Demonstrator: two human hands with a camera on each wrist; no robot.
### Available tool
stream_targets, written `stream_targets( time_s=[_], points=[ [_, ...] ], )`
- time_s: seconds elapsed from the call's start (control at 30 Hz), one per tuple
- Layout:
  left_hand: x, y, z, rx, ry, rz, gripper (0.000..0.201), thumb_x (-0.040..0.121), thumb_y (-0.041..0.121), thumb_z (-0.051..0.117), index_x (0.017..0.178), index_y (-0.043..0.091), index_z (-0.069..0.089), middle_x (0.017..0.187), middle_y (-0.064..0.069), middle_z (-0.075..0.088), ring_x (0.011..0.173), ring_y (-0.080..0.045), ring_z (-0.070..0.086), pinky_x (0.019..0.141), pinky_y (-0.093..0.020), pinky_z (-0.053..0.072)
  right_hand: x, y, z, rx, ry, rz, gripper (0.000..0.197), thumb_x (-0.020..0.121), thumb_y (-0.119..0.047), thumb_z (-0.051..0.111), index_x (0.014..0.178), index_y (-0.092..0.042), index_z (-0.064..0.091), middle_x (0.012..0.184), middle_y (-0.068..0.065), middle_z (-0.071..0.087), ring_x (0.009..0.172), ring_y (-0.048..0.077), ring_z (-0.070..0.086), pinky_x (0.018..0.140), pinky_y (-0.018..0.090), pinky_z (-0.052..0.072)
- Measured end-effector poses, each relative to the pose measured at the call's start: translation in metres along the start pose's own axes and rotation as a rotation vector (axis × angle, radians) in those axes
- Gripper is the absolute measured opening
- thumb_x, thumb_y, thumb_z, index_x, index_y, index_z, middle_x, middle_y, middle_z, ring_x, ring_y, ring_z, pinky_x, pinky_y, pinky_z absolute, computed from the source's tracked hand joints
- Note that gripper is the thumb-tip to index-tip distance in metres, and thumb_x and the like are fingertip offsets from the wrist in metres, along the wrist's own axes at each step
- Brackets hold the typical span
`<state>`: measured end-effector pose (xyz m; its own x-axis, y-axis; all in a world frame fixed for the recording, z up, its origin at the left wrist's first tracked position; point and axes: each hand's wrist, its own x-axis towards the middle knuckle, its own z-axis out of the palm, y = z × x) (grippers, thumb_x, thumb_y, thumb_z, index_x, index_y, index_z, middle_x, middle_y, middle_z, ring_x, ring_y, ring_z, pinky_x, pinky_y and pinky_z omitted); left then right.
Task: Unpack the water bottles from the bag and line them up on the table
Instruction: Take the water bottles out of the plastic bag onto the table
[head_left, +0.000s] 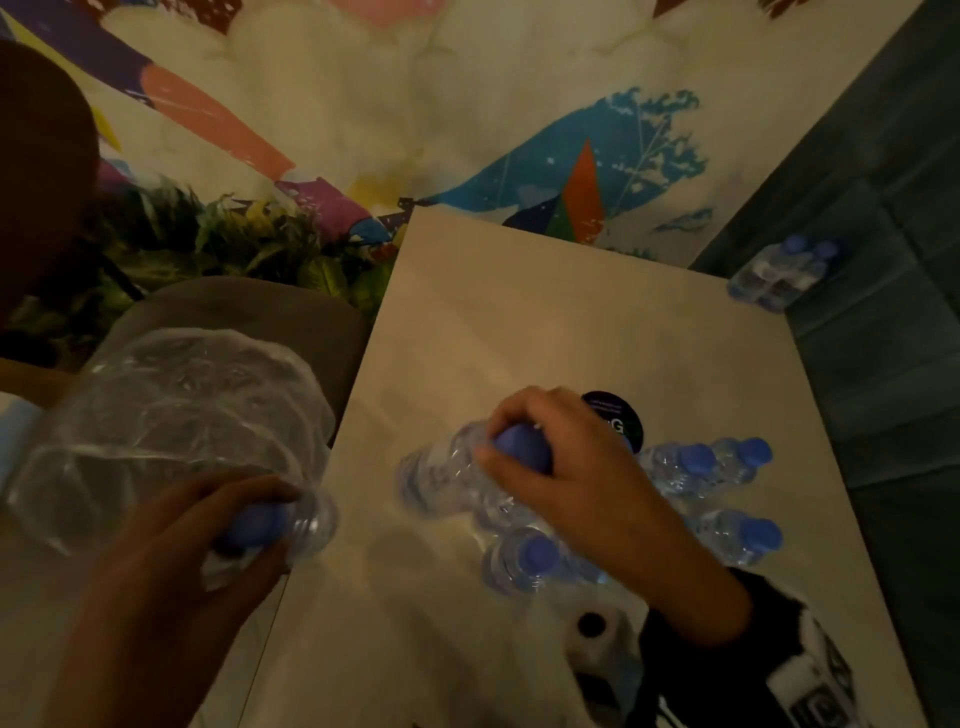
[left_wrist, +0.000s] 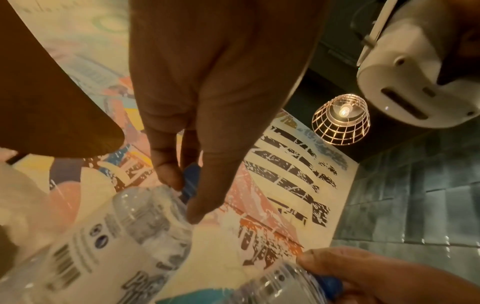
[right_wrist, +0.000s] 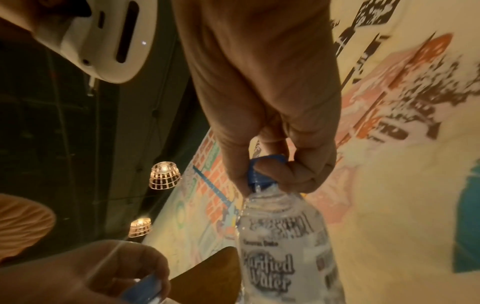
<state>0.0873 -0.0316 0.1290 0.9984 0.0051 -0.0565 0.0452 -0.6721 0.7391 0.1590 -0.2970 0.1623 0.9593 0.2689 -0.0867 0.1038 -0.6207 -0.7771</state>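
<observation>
The right hand has a closed grip on the blue cap of a water bottle, thumb on one side and curled fingers on the other, as the right wrist view shows plainly. That bottle hangs tilted above the pale worktop, its base pointing toward the left; its label reads "Purified Water".

The left hand likewise pinches the blue cap of a second bottle, with thumb and fingertips closed around the cap. This bottle sits at the mouth of the clear plastic bag, which lies crumpled to the left of the worktop, on a rounded grey seat. Whether the bottle is fully out of the bag cannot be told.

Four bottles already stand upright on the worktop: one just under the right wrist, and three more close together to the right. A round dark sticker lies on the worktop just behind the right hand. Another cluster of bottles stands near the far right corner, past the worktop's edge.
</observation>
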Motion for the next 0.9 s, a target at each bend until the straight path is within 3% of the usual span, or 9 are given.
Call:
stream_targets(
  time_s=[0.07,0.2,0.3,0.4,0.5,0.6,0.7,0.8,0.9],
  points=[
    [0.019,0.018,0.023,0.031,0.049,0.139,0.032,0.069,0.038,0.064,0.1,0.042,0.059,0.106,0.023,0.056,0.094,-0.004,0.056,0.077,-0.016,0.045,0.005,0.019,-0.011,0.002,0.11,0.022,0.012,0.082,-0.025,0.067,0.088,-0.026,0.056,0.096,-0.001,0.054,0.084,0.004,0.053,0.071,0.007,0.039],
    [0.054,0.027,0.067,0.052,0.044,0.253,0.042,0.067,-0.001,0.075,0.101,0.021,0.063,0.098,0.006,0.058,0.08,-0.004,0.056,0.079,-0.002,0.042,0.02,0.058,-0.02,-0.06,0.227,0.068,0.012,0.083,-0.021,0.066,0.09,-0.019,0.056,0.098,0.005,0.053,0.08,0.001,0.05,0.069,0.002,0.037],
    [0.082,0.026,0.102,-0.016,-0.011,0.27,0.038,0.067,-0.004,0.074,0.098,0.017,0.065,0.097,0.003,0.06,0.081,-0.011,0.059,0.073,-0.002,0.045,0.032,0.085,-0.017,-0.099,0.258,0.1,0.014,0.082,-0.017,0.066,0.09,-0.015,0.056,0.101,0.01,0.053,0.077,0.006,0.049,0.065,0.004,0.035],
    [0.106,0.024,0.135,-0.033,-0.056,0.282,0.033,0.066,-0.005,0.072,0.094,0.012,0.067,0.092,-0.002,0.064,0.079,-0.015,0.061,0.068,-0.006,0.044,0.046,0.106,-0.01,-0.18,0.226,0.18,0.018,0.082,-0.018,0.066,0.095,-0.009,0.058,0.106,0.015,0.052,0.087,0.027,0.056,0.059,0.017,0.027],
    [0.121,0.02,0.163,0.007,-0.104,0.287,0.032,0.063,-0.005,0.071,0.092,0.01,0.069,0.091,-0.012,0.07,0.079,-0.023,0.065,0.069,-0.017,0.042,0.057,0.122,-0.001,-0.25,0.13,0.238,0.022,0.083,-0.016,0.064,0.101,-0.005,0.058,0.112,0.02,0.05,0.093,0.035,0.056,0.07,0.027,0.037],
    [0.131,0.015,0.181,0.025,-0.158,0.276,0.031,0.062,-0.003,0.069,0.09,0.011,0.069,0.089,-0.013,0.07,0.079,-0.028,0.065,0.07,-0.023,0.043,0.062,0.131,0.007,-0.274,0.057,0.255,0.021,0.085,-0.012,0.06,0.103,0.0,0.055,0.115,0.024,0.046,0.097,0.038,0.054,0.081,0.037,0.045],
    [0.141,0.014,0.188,0.027,-0.186,0.286,0.032,0.061,0.006,0.064,0.091,0.012,0.069,0.09,-0.015,0.068,0.081,-0.031,0.065,0.074,-0.032,0.05,0.066,0.134,0.012,-0.343,-0.002,0.271,0.021,0.088,-0.012,0.055,0.106,0.0,0.054,0.118,0.026,0.043,0.095,0.042,0.054,0.082,0.043,0.046],
    [0.147,0.014,0.19,0.063,-0.205,0.276,0.032,0.064,0.006,0.067,0.096,0.013,0.068,0.094,-0.016,0.066,0.083,-0.036,0.062,0.077,-0.045,0.052,0.069,0.136,0.013,-0.411,-0.042,0.278,0.021,0.09,-0.01,0.051,0.108,-0.001,0.052,0.12,0.028,0.04,0.095,0.043,0.055,0.081,0.044,0.047],
    [0.147,0.016,0.19,0.064,-0.212,0.271,0.033,0.066,0.004,0.07,0.097,0.015,0.066,0.096,-0.015,0.063,0.085,-0.036,0.06,0.078,-0.047,0.052,0.069,0.138,0.012,-0.415,-0.071,0.285,0.021,0.09,-0.011,0.051,0.109,-0.002,0.051,0.118,0.027,0.04,0.093,0.043,0.055,0.079,0.043,0.047]
  ],
)
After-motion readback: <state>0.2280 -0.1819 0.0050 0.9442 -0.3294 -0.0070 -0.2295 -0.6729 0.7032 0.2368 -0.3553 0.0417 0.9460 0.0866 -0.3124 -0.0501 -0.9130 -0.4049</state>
